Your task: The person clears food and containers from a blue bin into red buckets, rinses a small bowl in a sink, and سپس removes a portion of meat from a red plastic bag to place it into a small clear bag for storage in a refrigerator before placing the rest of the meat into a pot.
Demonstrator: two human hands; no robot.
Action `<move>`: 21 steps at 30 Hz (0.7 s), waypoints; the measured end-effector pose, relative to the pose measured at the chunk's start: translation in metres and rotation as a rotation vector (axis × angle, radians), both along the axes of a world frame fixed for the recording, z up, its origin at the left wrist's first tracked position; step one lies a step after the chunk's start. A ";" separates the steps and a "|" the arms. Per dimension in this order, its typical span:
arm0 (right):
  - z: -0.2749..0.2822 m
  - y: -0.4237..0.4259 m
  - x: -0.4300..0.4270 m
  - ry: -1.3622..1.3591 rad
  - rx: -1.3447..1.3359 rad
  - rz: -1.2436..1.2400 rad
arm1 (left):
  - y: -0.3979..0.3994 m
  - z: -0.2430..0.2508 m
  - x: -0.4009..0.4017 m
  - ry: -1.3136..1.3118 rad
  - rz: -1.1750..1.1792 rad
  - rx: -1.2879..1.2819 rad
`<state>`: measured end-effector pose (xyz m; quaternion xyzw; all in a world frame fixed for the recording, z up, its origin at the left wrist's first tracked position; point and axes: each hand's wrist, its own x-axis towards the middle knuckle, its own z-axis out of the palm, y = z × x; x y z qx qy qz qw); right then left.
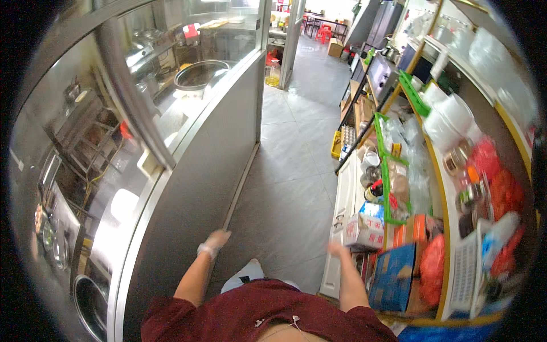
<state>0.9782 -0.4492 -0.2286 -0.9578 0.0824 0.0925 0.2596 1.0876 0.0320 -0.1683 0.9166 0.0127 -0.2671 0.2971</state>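
Note:
My left hand [219,239], with a pale band at the wrist, hangs low beside the grey metal panel of a glazed partition [222,141]. Nothing shows in it, though blur hides how its fingers lie. On the other side, my right hand [336,249] is near the white cabinet front [337,226] and a white printed carton [364,231]; its fingers are blurred too, and no held object is visible. Grey floor tiles [282,196] lie between the hands.
Shelves along the right hold green baskets [386,188], a blue box [392,278], red bags [432,269] and stacked white containers [453,115]. Behind the glass at left is a large round pot [201,75]. Farther down the passage are a cardboard box [335,47] and red stools [324,33].

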 end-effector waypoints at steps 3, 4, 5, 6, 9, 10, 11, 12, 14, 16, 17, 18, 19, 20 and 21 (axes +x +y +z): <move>-0.027 0.018 -0.013 0.250 0.240 -0.429 | -0.079 0.050 0.128 -0.123 -0.162 -0.188; -0.070 -0.006 -0.034 0.318 0.563 -0.773 | -0.126 0.079 0.173 -0.114 -0.178 -0.301; -0.066 0.006 -0.022 0.367 0.879 -1.209 | -0.149 0.089 0.211 -0.144 -0.170 -0.339; -0.069 0.002 -0.012 0.431 0.871 -1.264 | -0.169 0.091 0.243 -0.159 -0.189 -0.384; -0.090 -0.031 0.050 0.618 0.606 -0.979 | -0.215 0.056 0.344 0.077 -0.194 -0.453; -0.100 -0.046 0.084 0.650 0.536 -0.889 | -0.226 0.032 0.374 0.004 -0.201 -0.398; -0.112 -0.061 0.124 0.670 0.482 -0.794 | -0.225 0.001 0.400 -0.069 -0.201 -0.340; -0.117 -0.076 0.167 0.681 0.429 -0.716 | -0.214 -0.031 0.417 -0.153 -0.206 -0.250; -0.126 -0.120 0.267 0.680 0.259 -0.509 | -0.188 -0.083 0.439 0.177 -0.047 -0.098; -0.135 -0.157 0.387 0.604 0.016 -0.237 | -0.159 -0.099 0.447 0.486 -0.035 0.232; -0.137 -0.173 0.453 0.515 -0.092 -0.145 | -0.148 -0.102 0.461 0.614 -0.127 0.274; -0.121 -0.186 0.529 0.446 -0.099 -0.082 | -0.162 -0.049 0.481 0.629 -0.161 0.291; -0.084 -0.190 0.620 0.315 -0.046 -0.025 | -0.174 0.025 0.494 0.644 -0.171 0.311; -0.032 -0.183 0.712 0.178 0.070 0.064 | -0.140 -0.035 0.498 0.710 0.031 0.222; 0.016 -0.178 0.782 0.075 0.295 0.094 | -0.114 -0.090 0.511 0.771 0.216 0.141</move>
